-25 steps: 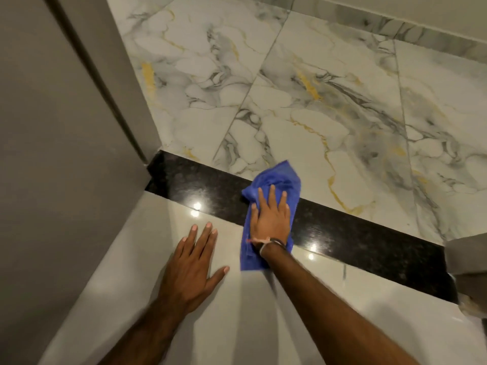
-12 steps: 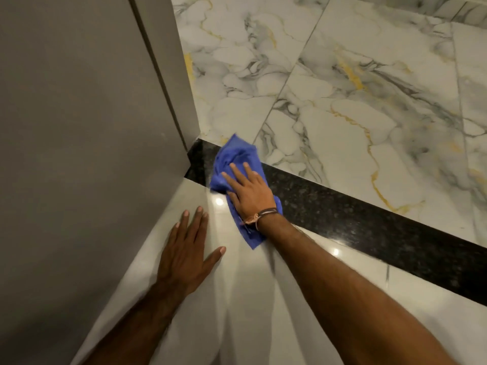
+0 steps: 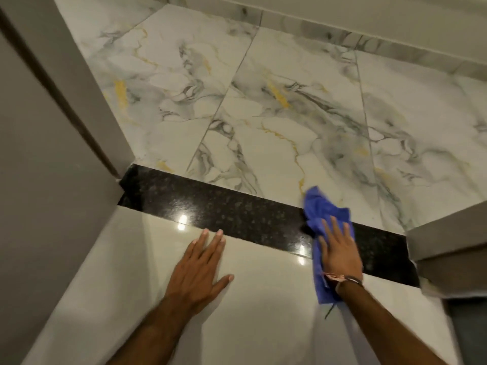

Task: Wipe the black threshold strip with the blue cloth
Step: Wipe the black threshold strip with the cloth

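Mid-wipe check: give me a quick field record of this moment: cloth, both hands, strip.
cloth: blue cloth lies across the black threshold strip, near its right end
right hand: right hand pressed flat on the cloth
left hand: left hand flat on the plain tile, fingertips at the strip's near edge
strip: left stretch uncovered, glossy

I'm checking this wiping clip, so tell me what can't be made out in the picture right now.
- Head view: the black threshold strip under the blue cloth and right hand is covered, so its state there is unknown.
- Its right end is hidden behind the grey door frame.
- The left hand lies flat, palm hidden.
- Streaks or dust: too blurred.
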The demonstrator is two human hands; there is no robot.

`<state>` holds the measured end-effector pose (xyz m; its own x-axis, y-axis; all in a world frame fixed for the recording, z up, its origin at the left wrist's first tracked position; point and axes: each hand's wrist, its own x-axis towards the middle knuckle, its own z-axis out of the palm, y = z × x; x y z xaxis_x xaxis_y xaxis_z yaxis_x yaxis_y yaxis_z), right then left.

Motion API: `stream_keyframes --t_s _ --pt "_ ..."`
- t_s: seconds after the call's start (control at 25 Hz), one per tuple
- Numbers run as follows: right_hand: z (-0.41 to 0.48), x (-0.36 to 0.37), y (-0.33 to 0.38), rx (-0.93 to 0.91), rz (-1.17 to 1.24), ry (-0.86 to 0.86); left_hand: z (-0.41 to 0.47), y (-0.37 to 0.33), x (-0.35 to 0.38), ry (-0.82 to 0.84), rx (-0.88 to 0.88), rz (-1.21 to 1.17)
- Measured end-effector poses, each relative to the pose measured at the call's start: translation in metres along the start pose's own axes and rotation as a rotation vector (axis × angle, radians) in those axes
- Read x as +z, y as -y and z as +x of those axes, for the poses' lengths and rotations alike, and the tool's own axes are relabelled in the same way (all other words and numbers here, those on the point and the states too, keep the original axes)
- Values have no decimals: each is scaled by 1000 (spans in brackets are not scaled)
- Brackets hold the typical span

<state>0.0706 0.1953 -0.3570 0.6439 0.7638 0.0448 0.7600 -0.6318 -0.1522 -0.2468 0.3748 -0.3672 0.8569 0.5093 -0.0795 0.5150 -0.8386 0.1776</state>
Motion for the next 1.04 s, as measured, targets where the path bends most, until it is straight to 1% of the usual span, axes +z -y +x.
stream_keyframes --t_s 0.04,0.08,0.12,0.16,0.2,0.24,0.28,0.32,0.36,0.44,0.48,0.52,0.6,0.68,0.72,0.8,0.92,1.04 --pt "-11 -6 -18 61 -16 14 7 -12 1 2 32 6" --pt "-20 -13 -32 13 -47 65 15 -21 1 -1 55 11" --pt "-30 -16 -51 -107 -103 110 24 -31 1 -6 79 13" --pt "-38 -16 -72 -221 -133 116 30 -41 1 -10 103 17" --pt "-44 -19 -94 -225 -115 101 35 -52 0 15 134 13" --pt "-48 -23 -109 -105 -67 54 40 -60 0 29 171 15" --pt "-52 -27 -119 89 -7 -5 44 -66 1 25 205 24" --pt "-54 -27 -124 226 10 -28 49 -70 1 16 228 32" --pt "-57 -25 -125 277 10 -29 56 -73 -1 13 249 44" --pt "-62 -20 -126 243 -20 -94 70 -78 -6 17 287 85" --pt "-63 -18 -128 222 -12 -152 79 -84 -8 14 304 97" --pt "-60 -20 -128 235 40 -169 88 -89 -10 29 325 106" --pt "-57 -20 -124 316 72 -255 103 -102 -17 44 348 106" --pt "-58 -22 -115 409 48 -323 117 -117 -24 31 377 148" --pt "-54 -29 -112 434 74 -325 120 -124 -31 44 390 164" --pt "-46 -43 -107 551 194 -307 120 -139 -52 75 416 179" --pt "-70 -80 -89 727 418 -275 98 -167 -87 101 448 182" --pt "-119 -138 -84 856 509 -142 77 -206 -138 142 477 133"
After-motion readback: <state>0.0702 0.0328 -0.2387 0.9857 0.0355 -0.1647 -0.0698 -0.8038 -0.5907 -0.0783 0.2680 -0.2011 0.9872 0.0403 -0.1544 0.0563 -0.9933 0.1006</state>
